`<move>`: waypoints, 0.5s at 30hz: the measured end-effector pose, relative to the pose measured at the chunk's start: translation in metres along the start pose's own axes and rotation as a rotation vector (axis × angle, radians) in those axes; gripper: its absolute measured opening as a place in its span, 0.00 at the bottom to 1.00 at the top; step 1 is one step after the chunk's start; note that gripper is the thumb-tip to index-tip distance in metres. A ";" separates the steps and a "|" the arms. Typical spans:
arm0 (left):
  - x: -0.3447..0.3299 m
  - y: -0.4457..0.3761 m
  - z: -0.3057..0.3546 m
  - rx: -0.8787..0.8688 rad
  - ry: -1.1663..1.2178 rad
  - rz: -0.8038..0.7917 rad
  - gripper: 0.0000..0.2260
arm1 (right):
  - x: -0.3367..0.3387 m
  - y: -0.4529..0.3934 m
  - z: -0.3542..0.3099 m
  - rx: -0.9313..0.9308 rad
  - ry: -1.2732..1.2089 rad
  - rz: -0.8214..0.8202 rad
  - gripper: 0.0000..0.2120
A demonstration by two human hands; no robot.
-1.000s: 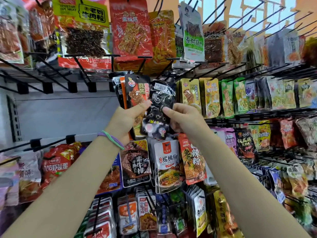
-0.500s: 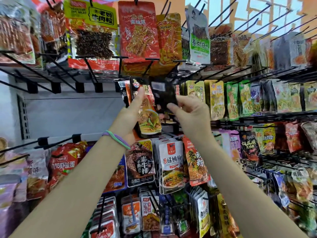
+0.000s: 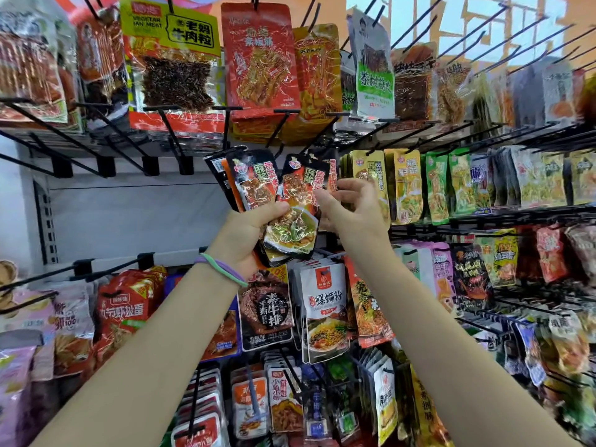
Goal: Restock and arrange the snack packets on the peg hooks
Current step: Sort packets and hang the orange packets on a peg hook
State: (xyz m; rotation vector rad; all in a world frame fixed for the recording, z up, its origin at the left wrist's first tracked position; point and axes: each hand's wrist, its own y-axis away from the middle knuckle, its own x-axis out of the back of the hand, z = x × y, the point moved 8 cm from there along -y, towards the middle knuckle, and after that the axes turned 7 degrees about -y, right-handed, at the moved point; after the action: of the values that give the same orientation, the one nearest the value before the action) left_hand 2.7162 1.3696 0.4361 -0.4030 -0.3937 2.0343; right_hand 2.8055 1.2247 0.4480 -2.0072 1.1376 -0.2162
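Note:
My left hand [image 3: 245, 233] grips the lower part of a small bundle of black and orange snack packets [image 3: 295, 214], thumb pressed on the front one. Another packet of the same kind [image 3: 253, 182] stands just behind, to the left. My right hand [image 3: 353, 211] pinches the front packet's upper right edge with thumb and curled fingers. The bundle's tops reach a black peg hook [image 3: 280, 130] at the left end of the middle row. Whether the packets hang on it is hidden.
Yellow and green packets [image 3: 406, 185] fill the hooks to the right. Big red and yellow packets [image 3: 261, 59] hang above, white noodle packets [image 3: 325, 308] below. Bare hooks [image 3: 106, 156] jut out at the left, in front of a grey back panel [image 3: 135, 217].
The black packet in my right hand, shown from its back earlier, now faces forward on the bundle in my left hand. Both hands have dropped slightly from the hook.

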 end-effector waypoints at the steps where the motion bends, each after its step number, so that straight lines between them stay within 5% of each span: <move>1: -0.002 0.000 0.001 -0.025 -0.010 0.000 0.15 | -0.003 -0.002 0.006 -0.046 0.031 -0.016 0.20; 6: -0.009 -0.007 0.007 -0.131 -0.127 0.032 0.14 | -0.002 -0.020 0.003 -0.052 -0.042 0.006 0.10; 10: -0.004 -0.012 0.014 -0.158 -0.172 0.116 0.05 | 0.013 -0.039 -0.006 0.000 -0.033 0.010 0.13; 15: -0.008 -0.018 0.021 -0.153 -0.176 0.096 0.06 | 0.017 -0.057 -0.011 0.086 0.041 0.046 0.19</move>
State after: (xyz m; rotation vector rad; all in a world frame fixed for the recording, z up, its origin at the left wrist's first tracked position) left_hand 2.7246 1.3682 0.4631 -0.3421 -0.6522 2.1476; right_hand 2.8471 1.2208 0.4923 -1.9071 1.1789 -0.2788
